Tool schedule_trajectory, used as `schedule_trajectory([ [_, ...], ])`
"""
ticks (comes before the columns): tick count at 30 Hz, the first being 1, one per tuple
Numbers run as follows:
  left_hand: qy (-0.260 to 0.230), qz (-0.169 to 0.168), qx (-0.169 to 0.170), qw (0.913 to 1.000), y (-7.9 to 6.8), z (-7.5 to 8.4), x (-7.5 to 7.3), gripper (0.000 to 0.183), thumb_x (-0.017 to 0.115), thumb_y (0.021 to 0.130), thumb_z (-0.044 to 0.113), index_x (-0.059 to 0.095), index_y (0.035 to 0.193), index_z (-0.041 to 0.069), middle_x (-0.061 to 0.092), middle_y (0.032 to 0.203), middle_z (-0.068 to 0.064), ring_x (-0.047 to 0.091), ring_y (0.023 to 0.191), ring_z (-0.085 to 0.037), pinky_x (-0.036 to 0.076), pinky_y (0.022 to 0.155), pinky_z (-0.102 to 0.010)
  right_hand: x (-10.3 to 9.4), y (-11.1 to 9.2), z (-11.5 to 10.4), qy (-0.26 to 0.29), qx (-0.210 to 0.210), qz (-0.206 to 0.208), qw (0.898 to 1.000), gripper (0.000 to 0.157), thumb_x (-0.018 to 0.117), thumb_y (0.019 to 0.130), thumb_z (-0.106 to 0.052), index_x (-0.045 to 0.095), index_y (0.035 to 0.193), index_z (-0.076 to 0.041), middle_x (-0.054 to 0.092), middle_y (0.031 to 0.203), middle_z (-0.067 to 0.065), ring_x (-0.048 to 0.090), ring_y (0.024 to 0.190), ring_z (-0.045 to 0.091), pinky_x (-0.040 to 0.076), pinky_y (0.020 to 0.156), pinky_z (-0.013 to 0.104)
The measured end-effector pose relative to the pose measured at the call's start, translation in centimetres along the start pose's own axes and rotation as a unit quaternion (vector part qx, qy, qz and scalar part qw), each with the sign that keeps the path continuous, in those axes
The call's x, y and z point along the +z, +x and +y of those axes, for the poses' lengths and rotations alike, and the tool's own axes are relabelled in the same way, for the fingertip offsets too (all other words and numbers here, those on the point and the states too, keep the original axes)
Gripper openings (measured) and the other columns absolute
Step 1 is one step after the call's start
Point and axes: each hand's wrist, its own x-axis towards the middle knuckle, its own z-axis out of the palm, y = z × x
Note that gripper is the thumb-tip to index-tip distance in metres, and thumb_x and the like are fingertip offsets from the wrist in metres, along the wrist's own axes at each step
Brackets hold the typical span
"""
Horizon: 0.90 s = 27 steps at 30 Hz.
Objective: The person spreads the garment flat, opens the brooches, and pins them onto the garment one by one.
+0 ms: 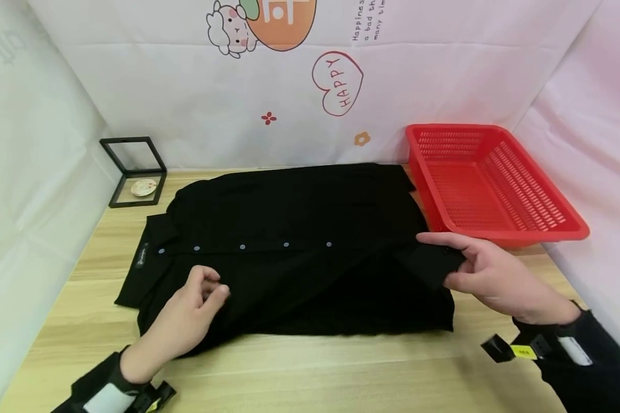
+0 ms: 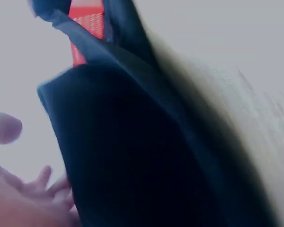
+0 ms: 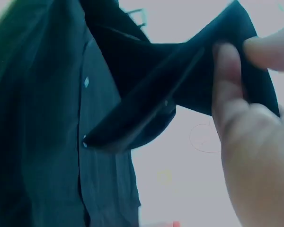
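A black button-up shirt [image 1: 289, 201] lies front up on the table, its collar [image 1: 152, 235] toward the left. A row of pale buttons runs along its middle. My right hand [image 1: 488, 275] pinches the lower front edge at the right between thumb and fingers, lifting a flap; the right wrist view shows this cloth [image 3: 189, 71] bunched and raised. Over the near left part of the shirt is my left hand [image 1: 188, 312], fingers loosely bent and holding nothing. Dark cloth [image 2: 123, 142] stands beside those fingers [image 2: 47, 189] in the left wrist view.
A red plastic basket [image 1: 439, 201] stands at the back right, close against the shirt's edge. At the back left is a black-framed clear case [image 1: 134, 172] holding a round pale disc [image 1: 143, 187]. White printed cloth [image 1: 186, 103] walls the table's back and sides.
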Motion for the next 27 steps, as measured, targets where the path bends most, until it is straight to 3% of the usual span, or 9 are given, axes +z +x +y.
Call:
schedule_trajectory([
  [3,0.076,0.035,0.117,0.9896,-0.4,0.5,1.1,0.029,0.072,0.091,0.029,0.056,0.106,0.01,0.057,0.1,0.002,0.054,0.085,-0.011,0.048,0.071,-0.037,0.7,0.3,0.0,-0.156,0.053,0.078,0.983,0.054,0.051,0.091,0.009,0.062,0.133,-0.023,0.046,0.058,0.003,0.032,0.037,0.017,0.032,0.036,0.03],
  [6,0.179,0.008,0.218,0.9594,-0.5,0.7,2.2,0.033,0.081,0.082,0.032,0.064,0.099,0.01,0.054,0.101,0.0,0.051,0.088,-0.016,0.045,0.072,-0.039,1.0,0.6,0.2,-0.166,0.038,0.104,0.98,0.04,0.047,0.1,0.002,0.067,0.127,-0.021,0.056,0.072,0.002,0.041,0.046,0.017,0.039,0.043,0.029],
  [10,0.27,-0.067,0.237,0.9308,-0.5,0.6,3.1,0.031,0.083,0.08,0.035,0.069,0.099,0.013,0.056,0.101,0.0,0.05,0.084,-0.017,0.041,0.07,-0.035,0.7,0.9,0.9,0.058,-0.055,0.058,0.995,0.035,0.039,0.105,0.003,0.06,0.132,0.0,0.067,0.105,0.009,0.065,0.085,0.018,0.055,0.075,0.026],
  [14,0.281,-0.075,0.226,0.9298,-0.4,-0.2,3.3,0.013,0.077,0.085,0.019,0.064,0.086,0.016,0.055,0.087,0.005,0.048,0.073,-0.013,0.039,0.065,-0.031,0.0,1.2,1.7,0.26,-0.16,-0.05,0.951,0.048,0.013,0.095,0.018,0.047,0.129,0.022,0.063,0.121,0.023,0.065,0.105,0.03,0.054,0.088,0.036],
  [16,0.252,-0.066,0.204,0.9436,-0.2,-0.4,3.0,0.014,0.07,0.088,0.012,0.059,0.082,0.018,0.051,0.077,0.01,0.046,0.066,-0.009,0.039,0.062,-0.029,0.0,1.0,1.5,0.164,-0.166,0.007,0.972,0.042,0.025,0.097,0.015,0.055,0.127,0.013,0.064,0.118,0.017,0.063,0.105,0.021,0.053,0.087,0.029],
  [18,0.209,-0.058,0.174,0.9605,-0.1,-0.4,2.5,0.013,0.064,0.091,0.009,0.056,0.084,0.017,0.045,0.068,0.014,0.042,0.058,-0.005,0.039,0.057,-0.027,0.1,0.6,1.1,-0.013,-0.116,0.084,0.99,0.034,0.049,0.1,0.005,0.059,0.13,-0.005,0.063,0.117,0.009,0.063,0.087,0.015,0.054,0.068,0.025],
  [21,0.145,-0.034,0.134,0.9797,-0.1,-0.5,1.6,0.011,0.059,0.094,0.005,0.056,0.092,0.016,0.04,0.062,0.016,0.038,0.051,0.0,0.038,0.05,-0.024,0.4,0.1,0.6,-0.279,-0.06,0.115,0.951,0.044,0.075,0.086,-0.001,0.067,0.115,-0.031,0.065,0.11,-0.006,0.058,0.072,0.006,0.046,0.056,0.022],
  [23,0.117,-0.015,0.123,0.9853,-0.1,-0.6,1.0,0.011,0.057,0.095,0.003,0.057,0.098,0.013,0.039,0.061,0.015,0.037,0.049,0.001,0.036,0.046,-0.023,0.3,0.0,0.6,-0.345,-0.111,0.049,0.931,0.052,0.071,0.08,0.009,0.069,0.109,-0.035,0.066,0.108,-0.008,0.061,0.071,0.008,0.048,0.057,0.023],
  [27,0.085,0.021,0.138,0.9866,-0.3,-1.0,0.3,0.018,0.057,0.095,-0.002,0.059,0.102,0.014,0.042,0.065,0.016,0.039,0.052,0.002,0.037,0.048,-0.023,0.2,-0.2,0.9,-0.34,-0.129,-0.147,0.92,0.046,0.067,0.079,0.009,0.073,0.094,-0.034,0.066,0.103,-0.014,0.062,0.092,0.007,0.051,0.071,0.025],
])
